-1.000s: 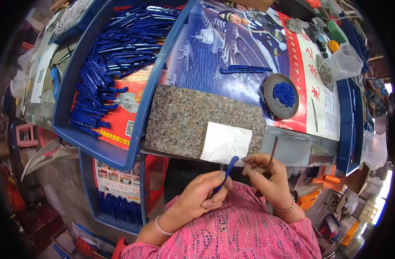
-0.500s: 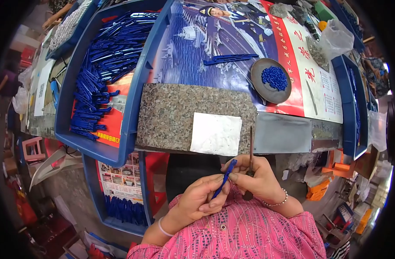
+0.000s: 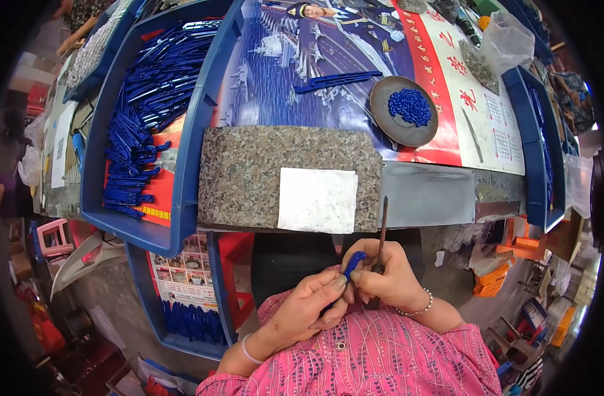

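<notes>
Close to my body, both hands meet around a slim glossy blue piece with a rounded upper end. My left hand is closed on its lower part, which the fingers mostly hide. My right hand pinches beside the piece with thumb and fingers. A thin dark metal rod tool with a thick handle is tucked in my right hand, pointing up. Beyond the hands, a white folded cloth or paper pad lies on a speckled stone slab. A round dark dish holds many small blue bits.
At left stands a blue tray heaped with slim blue pieces; a lower tray holds more. Several long blue pieces lie on the poster-covered table. A grey metal plate adjoins the slab. Another blue tray stands right.
The blue piece has turned in my fingers, its rounded end now tilting right and looking shorter. My hands stay together. The table view has shifted slightly left and up.
</notes>
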Motion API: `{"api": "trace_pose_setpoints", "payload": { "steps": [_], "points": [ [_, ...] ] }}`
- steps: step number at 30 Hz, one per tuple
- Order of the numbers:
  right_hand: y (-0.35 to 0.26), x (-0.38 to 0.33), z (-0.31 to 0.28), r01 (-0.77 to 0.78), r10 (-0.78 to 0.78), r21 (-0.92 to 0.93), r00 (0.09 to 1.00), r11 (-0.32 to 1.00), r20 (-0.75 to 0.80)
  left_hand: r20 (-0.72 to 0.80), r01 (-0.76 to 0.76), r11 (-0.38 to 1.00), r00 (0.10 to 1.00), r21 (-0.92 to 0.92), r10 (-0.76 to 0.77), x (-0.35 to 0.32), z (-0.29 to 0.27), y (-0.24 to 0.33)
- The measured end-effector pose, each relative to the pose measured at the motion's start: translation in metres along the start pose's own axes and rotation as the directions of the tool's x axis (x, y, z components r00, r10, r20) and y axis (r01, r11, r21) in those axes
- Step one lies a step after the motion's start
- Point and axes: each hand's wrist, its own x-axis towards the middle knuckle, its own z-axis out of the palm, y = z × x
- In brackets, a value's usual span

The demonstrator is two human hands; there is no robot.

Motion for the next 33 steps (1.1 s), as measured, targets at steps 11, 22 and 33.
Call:
{"api": "trace_pose_setpoints", "payload": {
  "steps": [11, 22, 33],
  "points": [
    [-0.007, 0.000, -0.003, 0.081, -0.105, -0.148, 0.980, 0.986, -0.167, -0.151, -0.299, 0.724, 0.861, 0.622, 0.485, 0.009, 0.004, 0.004],
    [-0.025, 0.009, 0.000, 0.365, -0.526, -0.859, 0.839, 0.359, 0.137, -0.261, -0.306, 0.735, 0.796, 0.605, 0.547, 0.024, -0.009, 0.015],
    [-0.039, 0.025, 0.009, 0.376, -0.327, -0.909, 0.849, -0.179, 0.415, -0.312, -0.238, 0.769, 0.812, 0.593, 0.492, 0.026, -0.011, 0.019]
  ]
}}
